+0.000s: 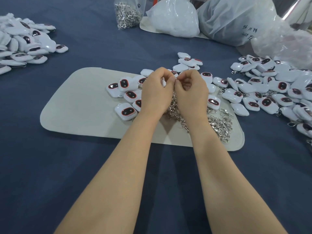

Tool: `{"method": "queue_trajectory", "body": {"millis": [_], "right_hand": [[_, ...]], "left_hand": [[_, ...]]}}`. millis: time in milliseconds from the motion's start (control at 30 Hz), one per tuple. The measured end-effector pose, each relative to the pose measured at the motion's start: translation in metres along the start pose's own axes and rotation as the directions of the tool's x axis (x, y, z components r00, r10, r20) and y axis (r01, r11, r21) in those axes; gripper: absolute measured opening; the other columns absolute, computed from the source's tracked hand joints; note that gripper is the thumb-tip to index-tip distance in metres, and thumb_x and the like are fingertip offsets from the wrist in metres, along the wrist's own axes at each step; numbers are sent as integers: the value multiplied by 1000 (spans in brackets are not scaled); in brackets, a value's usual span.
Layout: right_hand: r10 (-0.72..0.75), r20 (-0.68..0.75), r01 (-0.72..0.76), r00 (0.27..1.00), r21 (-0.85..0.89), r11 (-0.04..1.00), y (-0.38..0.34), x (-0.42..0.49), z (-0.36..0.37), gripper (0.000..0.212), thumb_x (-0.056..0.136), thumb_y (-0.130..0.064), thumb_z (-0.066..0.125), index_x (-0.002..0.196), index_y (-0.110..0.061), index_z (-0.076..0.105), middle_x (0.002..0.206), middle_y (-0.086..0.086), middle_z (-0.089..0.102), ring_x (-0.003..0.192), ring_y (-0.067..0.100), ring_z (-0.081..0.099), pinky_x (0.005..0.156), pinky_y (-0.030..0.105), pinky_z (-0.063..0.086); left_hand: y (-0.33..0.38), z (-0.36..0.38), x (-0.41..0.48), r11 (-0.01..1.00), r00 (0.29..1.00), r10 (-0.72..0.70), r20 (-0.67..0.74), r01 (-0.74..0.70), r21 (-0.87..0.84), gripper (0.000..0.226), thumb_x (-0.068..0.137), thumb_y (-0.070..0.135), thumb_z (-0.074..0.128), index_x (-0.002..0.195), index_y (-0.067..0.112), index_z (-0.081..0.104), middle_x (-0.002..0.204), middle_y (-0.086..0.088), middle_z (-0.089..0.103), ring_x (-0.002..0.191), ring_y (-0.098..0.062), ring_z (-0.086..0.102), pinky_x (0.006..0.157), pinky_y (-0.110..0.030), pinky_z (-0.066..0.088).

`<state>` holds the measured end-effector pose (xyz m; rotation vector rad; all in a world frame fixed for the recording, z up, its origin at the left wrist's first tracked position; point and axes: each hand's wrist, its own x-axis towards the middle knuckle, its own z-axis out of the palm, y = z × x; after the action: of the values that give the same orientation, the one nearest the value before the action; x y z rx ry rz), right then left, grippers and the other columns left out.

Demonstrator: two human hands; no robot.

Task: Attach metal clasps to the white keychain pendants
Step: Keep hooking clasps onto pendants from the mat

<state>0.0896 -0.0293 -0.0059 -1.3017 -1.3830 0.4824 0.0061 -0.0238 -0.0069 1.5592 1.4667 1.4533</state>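
Two hands meet above the beige mat point(81, 108): my left grip point(157, 92) pinches a white pendant point(163, 82), my right grip point(190, 93) pinches its edge, any clasp hidden; attaching seems underway, next needing careful threading, with spare clasps point(219, 124) at four o'clock.

One wide view only, worn on the person's head, facing forward and down, close over the blue table point(81, 166), left hand point(156, 92) and right hand point(191, 93) centred, bags point(173, 19) along the far edge.
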Motion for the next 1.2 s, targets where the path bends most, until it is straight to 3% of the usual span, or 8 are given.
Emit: {"method": "queue_trajectory", "body": {"millis": [133, 200, 300, 533, 867, 1033, 1133, 1200], "right_hand": [[46, -25, -45, 999, 56, 997, 0, 1, -1, 23, 84, -2, 57, 77, -23, 50, 74, -12, 56, 68, 4, 54, 69, 14, 45], [79, -36, -76, 996, 77, 994, 1, 2, 0, 27, 83, -3, 59, 74, -26, 49, 74, -11, 57, 70, 8, 55, 72, 19, 47], [86, -46, -82, 995, 87, 993, 2, 4, 0, 29, 83, -2, 59, 72, -28, 49, 74, -11, 57, 71, 9, 56, 73, 21, 48], [60, -11, -59, 998, 66, 996, 4, 4, -1, 31, 85, -2, 58, 74, -29, 48, 75, -12, 56, 73, 9, 56, 75, 23, 49], [-58, 104, 65, 993, -67, 996, 7, 2, -3, 16, 87, 0, 53, 86, -16, 51, 74, -16, 52, 63, -4, 48, 65, 6, 38], [-112, 113, 123, 987, -98, 988, 8, 1, -4, 17, 87, 1, 51, 85, -16, 49, 74, -11, 53, 71, 9, 49, 64, 9, 38], [-79, 63, 84, 995, -76, 994, 10, 2, -5, 17, 86, 0, 52, 84, -17, 50, 71, -15, 52, 66, 1, 49, 65, 10, 38], [-40, 6, 40, 999, -48, 998, 12, 4, -6, 17, 85, -2, 54, 83, -18, 50, 71, -16, 52, 64, -6, 48, 65, 7, 39]], "left_hand": [[2, -1, 0, 1000, 1000, 14, 27, -14, -22, 10, 91, 11, 56, 92, 12, 65, 83, 15, 59, 83, -3, 51, 72, -4, 35], [1, -2, 0, 1000, 1000, -2, 28, 2, 0, 10, 92, 12, 56, 95, 13, 65, 88, 13, 60, 89, -5, 51, 71, -7, 35], [-2, -1, 0, 998, 1000, -12, 26, 11, 54, 9, 91, 13, 56, 94, 11, 64, 88, 10, 60, 85, -9, 50, 70, -16, 35], [0, -1, -1, 993, 1000, 19, 13, -20, 113, 9, 90, 14, 55, 90, 12, 64, 84, 7, 60, 78, -11, 49, 64, -19, 34], [-2, -2, -2, 985, 1000, 22, -11, -20, 174, 10, 88, 12, 52, 81, 17, 57, 77, 6, 55, 73, -14, 47, 61, -22, 32], [-3, -2, -2, 988, 1000, 18, 12, -20, 153, 12, 89, 11, 53, 80, 19, 54, 72, 11, 51, 71, -12, 45, 61, -20, 31], [-1, -1, -1, 992, 999, 14, 51, -20, 122, 9, 89, 13, 55, 82, 18, 56, 73, 12, 51, 67, -5, 45, 58, -11, 32], [2, -1, -1, 1000, 998, -29, 54, 28, 10, 5, 87, 13, 58, 87, 18, 57, 75, 15, 52, 64, 5, 48, 58, -5, 34]]}}
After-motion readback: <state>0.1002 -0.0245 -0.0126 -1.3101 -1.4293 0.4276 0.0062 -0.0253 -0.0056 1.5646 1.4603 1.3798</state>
